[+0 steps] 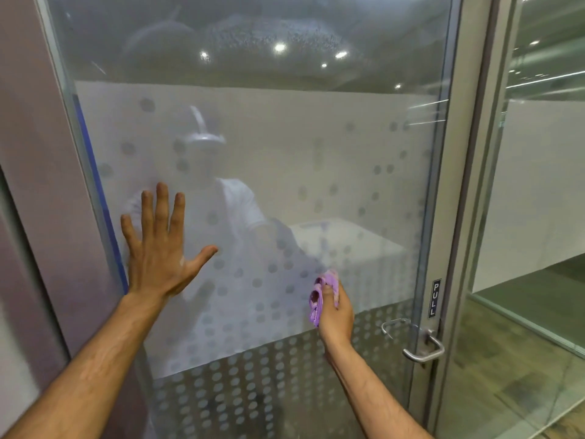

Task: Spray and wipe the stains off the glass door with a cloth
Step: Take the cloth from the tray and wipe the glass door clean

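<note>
The glass door [316,160] fills the view, with a frosted band and a pattern of dots. A patch of spray droplets [285,36] speckles the clear glass near the top. My left hand [158,248] lies flat on the glass at the left, fingers straight and spread. My right hand [337,308] grips a bunched purple cloth [319,296] and holds it against the glass at lower centre-right. No spray bottle is in view.
A metal door handle [414,340] sits at the lower right, below a "PULL" label [436,298]. The grey door frame [465,185] runs down the right side. A dark wall panel [38,153] borders the left. More glass partitions [544,153] stand at right.
</note>
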Motion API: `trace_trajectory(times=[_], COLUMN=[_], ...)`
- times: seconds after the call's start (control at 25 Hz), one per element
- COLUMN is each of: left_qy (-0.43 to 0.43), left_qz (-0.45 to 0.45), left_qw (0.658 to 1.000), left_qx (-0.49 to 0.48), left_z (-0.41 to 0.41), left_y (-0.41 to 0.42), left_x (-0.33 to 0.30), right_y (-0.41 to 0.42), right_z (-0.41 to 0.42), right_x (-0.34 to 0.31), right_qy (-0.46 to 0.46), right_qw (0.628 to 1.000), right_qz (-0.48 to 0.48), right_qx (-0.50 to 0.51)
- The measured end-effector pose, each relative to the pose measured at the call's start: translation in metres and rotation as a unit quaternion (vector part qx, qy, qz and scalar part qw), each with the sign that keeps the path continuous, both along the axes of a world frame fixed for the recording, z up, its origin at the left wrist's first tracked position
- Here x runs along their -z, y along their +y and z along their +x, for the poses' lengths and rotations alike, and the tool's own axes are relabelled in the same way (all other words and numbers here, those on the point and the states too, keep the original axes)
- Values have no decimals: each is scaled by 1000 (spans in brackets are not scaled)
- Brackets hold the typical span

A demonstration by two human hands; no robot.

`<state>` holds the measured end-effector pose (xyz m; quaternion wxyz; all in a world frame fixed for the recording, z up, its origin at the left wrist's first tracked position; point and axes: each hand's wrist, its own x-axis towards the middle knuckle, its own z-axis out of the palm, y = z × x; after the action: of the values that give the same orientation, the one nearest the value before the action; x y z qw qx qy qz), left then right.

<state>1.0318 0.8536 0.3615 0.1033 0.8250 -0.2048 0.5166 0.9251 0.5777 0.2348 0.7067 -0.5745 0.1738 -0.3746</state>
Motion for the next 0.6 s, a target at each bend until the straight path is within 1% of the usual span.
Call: trace_trajectory(times=[0.04, 0.12, 0.16, 0.2, 0.28, 0.36, 0.4, 0.48, 0.52, 0.6], left_qy=[18, 54, 84, 132, 252, 343, 379, 452, 493, 562], left_qz=[-9, -14, -17, -26, -51, -90, -116, -174, -203, -278], left_qw=[999, 996, 992, 984, 956, 922, 901, 847, 811, 724], left_qx=[25, 71, 92, 113, 139, 157, 174, 221, 241, 287], left_z=[-11, -37, -54, -70, -104, -134, -148, -181, -199, -232], left_y=[-1, -5, -8, -12, -21, -28, -32, -44, -52, -73], left_x=[5, 29, 45, 62, 97, 129, 143, 168, 179, 193], right_y=[-1, -4, -4, -4, -1, 3, 4, 7, 8, 4], right_z=[-12, -33, -44, -55, -78, -102, -114, -146, -163, -197], right_x=[-5, -8, -8, -6, 1, 9, 13, 17, 18, 19], right_qy=[-7, 1, 15, 28, 43, 56, 73, 90, 89, 101], right_qw=[999, 996, 995, 994, 988, 977, 972, 962, 957, 952], right_qz=[26, 47, 44, 43, 66, 84, 80, 78, 84, 99], right_qx=[-34, -80, -89, -95, -134, -190, -209, -246, -264, -272])
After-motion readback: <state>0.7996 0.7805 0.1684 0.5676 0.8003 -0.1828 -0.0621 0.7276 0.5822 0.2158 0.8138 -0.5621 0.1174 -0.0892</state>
